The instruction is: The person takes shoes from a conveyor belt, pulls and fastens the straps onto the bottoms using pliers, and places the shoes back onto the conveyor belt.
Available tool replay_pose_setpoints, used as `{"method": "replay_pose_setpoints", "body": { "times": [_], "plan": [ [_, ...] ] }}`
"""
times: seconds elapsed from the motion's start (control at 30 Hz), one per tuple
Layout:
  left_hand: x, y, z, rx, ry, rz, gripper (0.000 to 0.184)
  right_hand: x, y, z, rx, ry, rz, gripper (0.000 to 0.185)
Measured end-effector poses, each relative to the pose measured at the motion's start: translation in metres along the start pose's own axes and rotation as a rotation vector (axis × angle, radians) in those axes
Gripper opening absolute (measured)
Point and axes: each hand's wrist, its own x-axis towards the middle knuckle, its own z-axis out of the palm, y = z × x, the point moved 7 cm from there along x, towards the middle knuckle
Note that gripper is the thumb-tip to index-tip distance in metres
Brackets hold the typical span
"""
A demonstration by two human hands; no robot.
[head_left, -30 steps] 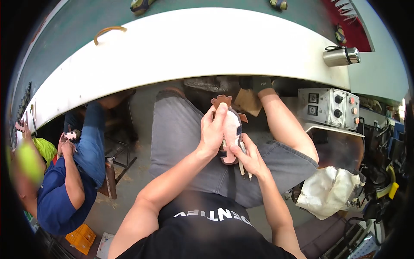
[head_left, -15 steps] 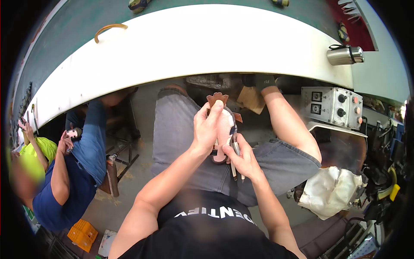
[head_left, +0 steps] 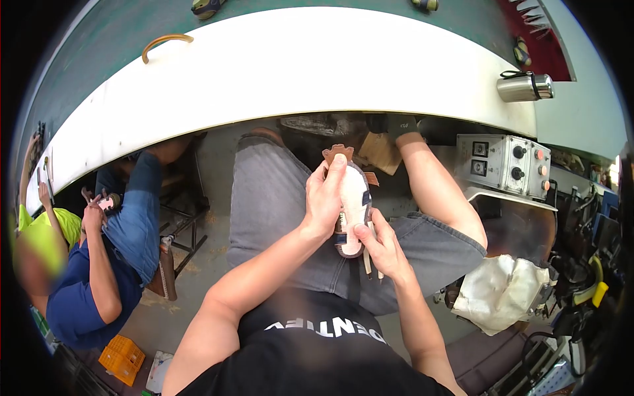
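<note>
Shoe piece (head_left: 356,195) has slid slightly right in the view since half a second ago, and both hands went with it. Left hand (head_left: 323,201) is gripping it along the upper left side, thumb laid flat over the top near the brown scalloped flap (head_left: 338,152). Right hand (head_left: 385,249) has hold of the lower right edge, thumb pressed on the pale face, with a couple of slim pale tools (head_left: 368,263) tucked in that grip, ends poking out below. Can't make out what they are exactly. So the piece sits above the lap, in front of the grey shorts (head_left: 267,198), pale face up, dark edging around it.

Further out, the white table (head_left: 317,66) runs across ahead, with a steel flask (head_left: 524,87) at its right end and a brown curved strip (head_left: 165,41) over on the left. Control box (head_left: 505,165) is right of the knee, crumpled white sheet (head_left: 500,294) below that. Off left, a navy-shirted co-worker (head_left: 86,307) is holding a similar piece (head_left: 107,203).
</note>
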Motion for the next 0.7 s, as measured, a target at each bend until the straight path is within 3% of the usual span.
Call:
{"method": "replay_pose_setpoints", "body": {
  "times": [0.1,0.23,0.43,0.53,0.7],
  "plan": [
    [0.011,0.008,-0.003,0.129,-0.001,0.056,0.037,0.005,-0.007,0.004,0.027,0.031,-0.066,0.048],
    [0.027,-0.002,-0.009,0.033,-0.002,-0.057,0.039,0.024,0.002,0.006,-0.005,0.038,-0.066,0.044],
    [0.004,0.004,-0.002,0.223,-0.041,0.189,0.041,0.007,0.011,0.008,-0.098,0.11,-0.171,0.035],
    [0.004,-0.001,0.002,0.02,-0.18,0.08,0.043,0.004,0.023,0.01,-0.044,0.115,-0.113,0.035],
    [0.008,0.001,0.001,0.217,-0.148,0.13,0.04,0.004,0.025,0.011,-0.038,0.107,-0.134,0.037]
  ]
}}
